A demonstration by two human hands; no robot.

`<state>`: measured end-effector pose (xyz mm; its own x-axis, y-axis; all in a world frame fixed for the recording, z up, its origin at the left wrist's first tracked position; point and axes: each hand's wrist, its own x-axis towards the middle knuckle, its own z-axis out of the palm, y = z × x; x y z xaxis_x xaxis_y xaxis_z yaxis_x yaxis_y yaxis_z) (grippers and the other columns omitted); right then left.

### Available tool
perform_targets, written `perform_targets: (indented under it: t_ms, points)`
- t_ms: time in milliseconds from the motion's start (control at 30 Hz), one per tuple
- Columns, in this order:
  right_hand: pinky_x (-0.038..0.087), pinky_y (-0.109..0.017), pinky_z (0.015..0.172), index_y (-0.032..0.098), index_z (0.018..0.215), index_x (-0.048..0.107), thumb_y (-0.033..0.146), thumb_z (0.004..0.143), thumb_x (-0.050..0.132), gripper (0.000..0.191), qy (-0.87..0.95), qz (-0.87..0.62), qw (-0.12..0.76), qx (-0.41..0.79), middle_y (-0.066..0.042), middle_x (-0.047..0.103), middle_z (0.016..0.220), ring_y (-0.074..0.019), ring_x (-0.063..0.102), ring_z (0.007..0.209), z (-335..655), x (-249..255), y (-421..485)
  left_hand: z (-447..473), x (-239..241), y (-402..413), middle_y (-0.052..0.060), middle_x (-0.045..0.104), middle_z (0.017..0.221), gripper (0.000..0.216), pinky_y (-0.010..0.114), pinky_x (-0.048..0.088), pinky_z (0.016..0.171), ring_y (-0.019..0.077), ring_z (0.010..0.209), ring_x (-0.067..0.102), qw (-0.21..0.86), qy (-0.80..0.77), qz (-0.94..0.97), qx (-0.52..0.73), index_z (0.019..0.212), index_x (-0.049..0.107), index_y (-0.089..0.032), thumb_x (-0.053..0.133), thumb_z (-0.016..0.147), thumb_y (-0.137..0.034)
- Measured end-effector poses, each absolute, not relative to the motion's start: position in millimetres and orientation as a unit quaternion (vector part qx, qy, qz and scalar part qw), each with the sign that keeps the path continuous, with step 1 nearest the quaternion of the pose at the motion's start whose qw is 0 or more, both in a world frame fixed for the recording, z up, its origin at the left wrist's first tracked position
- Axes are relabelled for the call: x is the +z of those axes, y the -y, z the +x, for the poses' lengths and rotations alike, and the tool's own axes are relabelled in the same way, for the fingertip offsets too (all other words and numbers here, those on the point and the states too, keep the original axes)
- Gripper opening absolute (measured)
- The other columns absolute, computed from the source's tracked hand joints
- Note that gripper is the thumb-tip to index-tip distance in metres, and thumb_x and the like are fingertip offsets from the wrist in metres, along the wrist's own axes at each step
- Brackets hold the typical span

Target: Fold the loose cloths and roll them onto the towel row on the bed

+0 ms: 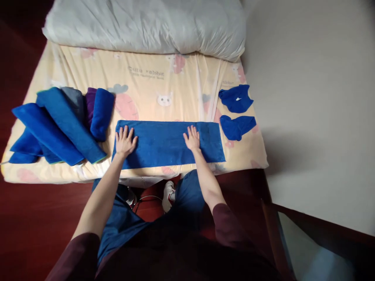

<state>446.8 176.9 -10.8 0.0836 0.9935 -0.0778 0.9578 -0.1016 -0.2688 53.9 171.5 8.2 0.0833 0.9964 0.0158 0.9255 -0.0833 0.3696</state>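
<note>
A long blue towel lies folded into a strip near the front edge of the bed. My left hand rests flat on its left end with fingers spread. My right hand presses flat on the strip right of its middle, fingers apart. Neither hand holds anything.
Several folded blue, grey and purple towels lean in a row at the bed's left. Two crumpled blue cloths lie at the right edge. A rolled white duvet lies across the back. A white wall stands right, dark red floor below.
</note>
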Motion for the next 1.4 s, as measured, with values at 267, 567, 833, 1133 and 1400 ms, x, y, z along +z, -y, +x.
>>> perform_targets:
  t_ms: [267,567,833,1133,1400]
  points:
    - [0.014,-0.055,0.128,0.011,0.165,0.020,0.048,0.107,0.011,0.069,0.559,-0.828,0.032,0.040,-0.015,0.020,0.171,-0.0230,0.013,0.160,563,-34,-226,23,-20,-202,0.013,0.012,0.172,0.079,0.062,0.009,0.124,0.0331,0.159,0.002,0.138,-0.678,0.688,0.217,0.154,0.038,-0.004,0.025,0.103,-0.062]
    - [0.015,-0.059,0.126,0.016,0.166,0.013,0.057,0.106,0.003,0.074,0.579,-0.812,0.042,0.064,-0.014,0.016,0.172,-0.0246,0.012,0.160,580,-35,-234,25,-16,-203,0.004,0.022,0.169,0.099,0.077,0.016,0.105,0.0378,0.146,-0.032,0.152,-0.676,0.699,0.177,0.128,0.063,-0.002,-0.013,0.099,-0.059]
    - [0.019,-0.057,0.127,0.017,0.166,0.019,0.051,0.107,0.011,0.068,0.578,-0.815,0.038,0.032,-0.013,0.021,0.171,-0.0248,0.014,0.160,598,-24,-60,48,8,-97,0.010,0.020,0.171,0.069,0.049,0.011,0.131,0.0246,0.160,0.013,0.121,-0.654,0.724,0.184,0.159,0.036,-0.013,0.035,0.102,-0.051]
    - [0.022,-0.060,0.125,0.020,0.164,0.026,0.042,0.107,0.015,0.063,0.539,-0.839,0.071,-0.001,-0.013,0.026,0.169,-0.0255,0.019,0.159,615,-37,-21,51,4,-84,0.013,0.023,0.170,0.067,0.050,0.014,0.128,0.0269,0.159,0.017,0.115,-0.706,0.682,0.153,0.159,0.036,-0.010,0.036,0.099,-0.040]
    - [0.018,-0.064,0.124,0.008,0.158,0.038,0.043,0.101,0.031,0.067,0.462,-0.873,0.136,0.078,-0.022,0.024,0.168,-0.0330,0.015,0.159,558,-1,-17,34,12,-52,0.016,0.018,0.171,0.065,0.053,0.017,0.128,0.0291,0.160,0.011,0.156,-0.725,0.653,0.155,0.159,0.037,-0.011,0.034,0.099,-0.037]
